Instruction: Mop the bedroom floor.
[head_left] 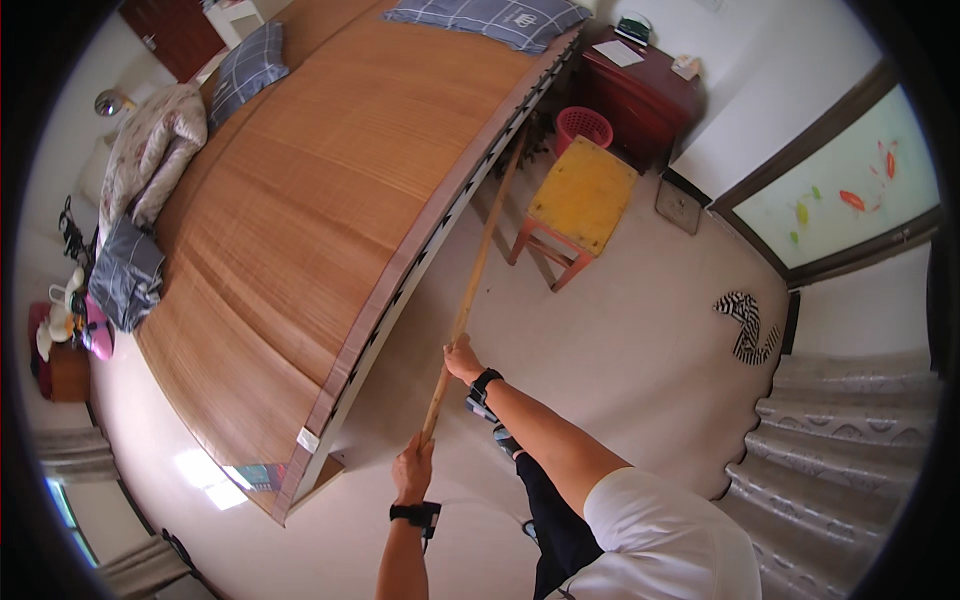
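Observation:
A long wooden pole (484, 250) runs slantwise from my hands along the near side of the bed. My left hand (412, 470) is wrapped round its lower end. Farther up the pole, my right hand (462, 358) grips it with closed fingers. The pole's far end reaches the gap between the bed and a stool with a yellow top (583, 195). Something dark lies near that end, too shadowed to make out. Dark bands with small devices sit on both my wrists.
A bed with a brown mat (290, 190) fills the left side. Beyond the stool stand a red basket (584, 127) and a dark red cabinet (640, 95). A striped cloth (748, 328) lies on the floor at right, near a grey curtain (840, 430). A flat scale-like square (678, 207) is by the wall.

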